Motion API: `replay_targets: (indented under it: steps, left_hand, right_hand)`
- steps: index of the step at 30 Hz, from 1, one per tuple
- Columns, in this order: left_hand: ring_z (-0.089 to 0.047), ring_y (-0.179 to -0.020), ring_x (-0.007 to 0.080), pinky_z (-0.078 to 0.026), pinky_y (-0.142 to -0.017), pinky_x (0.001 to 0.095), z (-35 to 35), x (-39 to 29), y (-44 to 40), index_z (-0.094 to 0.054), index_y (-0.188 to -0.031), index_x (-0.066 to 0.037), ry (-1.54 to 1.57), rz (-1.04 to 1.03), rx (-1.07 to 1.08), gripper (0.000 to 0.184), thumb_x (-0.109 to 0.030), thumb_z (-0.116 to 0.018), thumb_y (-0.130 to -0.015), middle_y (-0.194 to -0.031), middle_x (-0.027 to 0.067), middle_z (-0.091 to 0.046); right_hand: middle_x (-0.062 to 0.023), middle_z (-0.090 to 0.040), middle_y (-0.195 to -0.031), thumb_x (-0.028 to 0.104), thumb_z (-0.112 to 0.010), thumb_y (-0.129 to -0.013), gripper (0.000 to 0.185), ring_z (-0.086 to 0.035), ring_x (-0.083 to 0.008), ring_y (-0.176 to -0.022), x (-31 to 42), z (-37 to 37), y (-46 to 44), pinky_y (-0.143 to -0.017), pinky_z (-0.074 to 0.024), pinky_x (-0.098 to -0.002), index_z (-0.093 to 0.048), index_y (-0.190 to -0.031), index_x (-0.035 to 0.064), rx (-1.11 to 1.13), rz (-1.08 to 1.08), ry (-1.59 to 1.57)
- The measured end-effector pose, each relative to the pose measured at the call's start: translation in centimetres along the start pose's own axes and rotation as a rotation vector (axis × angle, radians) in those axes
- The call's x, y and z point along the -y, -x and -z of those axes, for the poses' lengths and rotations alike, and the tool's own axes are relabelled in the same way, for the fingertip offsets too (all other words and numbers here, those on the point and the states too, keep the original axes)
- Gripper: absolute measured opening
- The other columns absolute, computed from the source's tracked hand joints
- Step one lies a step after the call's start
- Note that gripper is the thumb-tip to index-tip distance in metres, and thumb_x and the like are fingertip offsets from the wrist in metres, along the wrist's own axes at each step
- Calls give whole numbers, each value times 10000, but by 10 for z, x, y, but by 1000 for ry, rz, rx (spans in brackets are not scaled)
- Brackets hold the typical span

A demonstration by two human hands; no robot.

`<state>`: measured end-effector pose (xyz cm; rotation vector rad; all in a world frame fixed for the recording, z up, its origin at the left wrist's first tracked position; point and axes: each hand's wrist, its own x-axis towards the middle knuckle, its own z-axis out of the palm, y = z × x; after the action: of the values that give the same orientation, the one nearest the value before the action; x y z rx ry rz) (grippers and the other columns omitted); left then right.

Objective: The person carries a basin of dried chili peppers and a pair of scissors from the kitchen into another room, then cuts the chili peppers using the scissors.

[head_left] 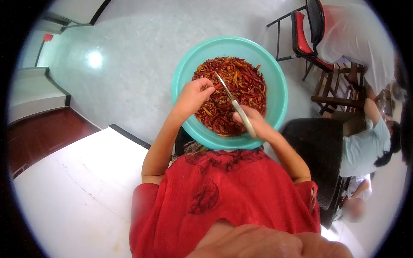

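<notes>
A wide teal basin [183,64] sits in front of my red shirt, holding a heap of dried red chilies [241,81], some whole and some in cut pieces. Over its left side, my left hand [195,95] is closed in a pinch on a red dried chili [217,86]. My right hand [254,122] grips scissors [235,103] with pale handles above the right part of the heap. The blades point up and left, with their tips close to my left fingers. How far the blades are apart is hard to make out.
At lower left is a white tabletop [86,189]. A red and black chair [301,34] and a wooden stool [340,92] stand at upper right. Other people sit on the right, one in a light blue shirt [365,148], near a black chair [312,159]. The floor [129,56] is grey.
</notes>
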<state>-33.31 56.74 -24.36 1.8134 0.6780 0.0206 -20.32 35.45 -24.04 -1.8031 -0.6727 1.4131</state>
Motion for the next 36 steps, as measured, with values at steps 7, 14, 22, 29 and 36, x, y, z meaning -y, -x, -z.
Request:
replay_targets:
  steps: [7, 14, 22, 29, 36]
  left_hand:
    - [-609, -659, 115, -467, -644, 264, -3, 3, 11, -597, -921, -18, 119, 97, 39, 144, -158, -564, -921, -687, 36, -629]
    - [-610, -672, 125, -474, -650, 271, -3, 7, 13, -570, -1044, -7, 180, 71, -34, 169, -132, -509, -948, -708, 48, -627]
    - [-571, -640, 100, -460, -619, 268, -7, 12, 6, -578, -1027, -4, 324, -14, 39, 168, -125, -511, -933, -715, 25, -589]
    - [-575, -679, 101, -443, -633, 252, -4, 5, 6, -585, -1063, -8, 237, 28, 45, 194, -151, -515, -952, -696, 21, -593]
    - [-563, -657, 98, -427, -627, 247, -5, 15, -1, -589, -1064, -10, 224, 4, -5, 201, -164, -519, -955, -686, 20, -594]
  right_hand:
    - [-54, -583, -742, 508, -636, -874, 535, -543, -141, -694, 8, 1, -3, -644, -431, -305, -645, -969, -19, 26, -153, 33]
    - [-91, -607, -838, 509, -619, -884, 553, -580, -179, -806, 12, 4, 2, -748, -459, -326, -620, -1047, -19, -4, -73, 46]
    - [-114, -624, -868, 494, -626, -883, 559, -606, -207, -868, 9, 2, 0, -802, -463, -329, -619, -1047, -40, 16, 69, 146]
    - [-50, -580, -684, 496, -656, -867, 525, -587, -139, -696, 9, 7, -3, -654, -457, -312, -662, -909, -28, 73, -181, -33]
    - [-147, -631, -934, 542, -644, -849, 643, -605, -216, -898, 10, 6, 0, -814, -469, -346, -592, -1112, -43, 3, 19, 58]
